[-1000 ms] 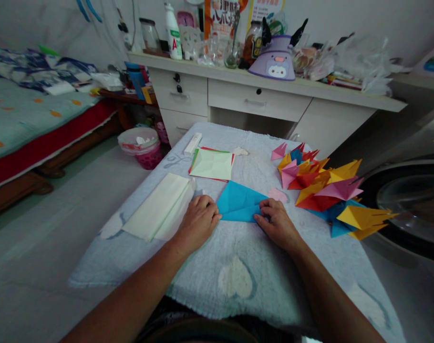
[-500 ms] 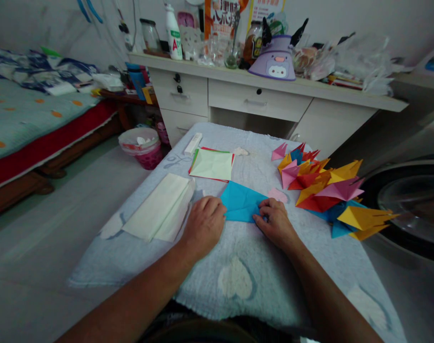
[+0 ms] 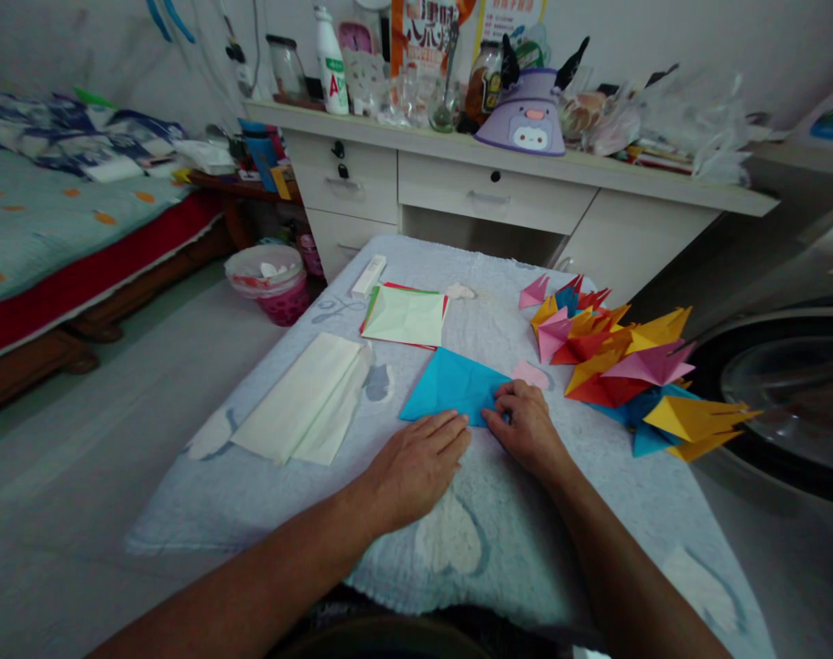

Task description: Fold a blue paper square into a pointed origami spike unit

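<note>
Blue paper (image 3: 450,384) lies on the cloth (image 3: 492,293), left hand (image 3: 416,462) flat at its near edge, right hand (image 3: 528,423) curled at its right corner (pinching? can't tell). Uneven pressure could skew the fold!

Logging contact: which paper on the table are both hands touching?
The blue sheet: left hand at its near edge, right hand at its right end. The pale-topped stack, white folded paper and colourful folded pieces lie untouched.
</note>
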`<state>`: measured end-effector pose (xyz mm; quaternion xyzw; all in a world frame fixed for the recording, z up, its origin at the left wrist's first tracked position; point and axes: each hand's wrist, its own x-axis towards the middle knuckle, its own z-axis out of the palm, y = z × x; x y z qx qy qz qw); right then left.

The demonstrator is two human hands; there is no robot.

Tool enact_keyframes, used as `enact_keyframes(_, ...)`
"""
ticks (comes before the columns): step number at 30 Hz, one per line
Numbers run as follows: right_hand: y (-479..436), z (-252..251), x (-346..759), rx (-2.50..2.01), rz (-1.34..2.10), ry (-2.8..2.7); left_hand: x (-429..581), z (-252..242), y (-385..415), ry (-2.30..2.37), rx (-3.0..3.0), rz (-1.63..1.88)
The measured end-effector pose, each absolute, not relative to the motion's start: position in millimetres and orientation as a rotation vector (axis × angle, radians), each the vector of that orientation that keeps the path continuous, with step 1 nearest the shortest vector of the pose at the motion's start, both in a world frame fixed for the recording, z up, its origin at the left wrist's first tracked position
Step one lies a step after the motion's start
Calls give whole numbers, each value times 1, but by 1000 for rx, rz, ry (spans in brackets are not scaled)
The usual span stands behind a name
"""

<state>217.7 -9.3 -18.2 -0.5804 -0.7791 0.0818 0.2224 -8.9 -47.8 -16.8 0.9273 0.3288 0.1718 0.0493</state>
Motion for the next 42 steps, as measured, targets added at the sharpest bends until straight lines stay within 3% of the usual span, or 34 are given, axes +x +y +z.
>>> enact_keyframes(42,-12,-9,202,-1817,226,-2068,-11,-20,-49,1095,2801,362)
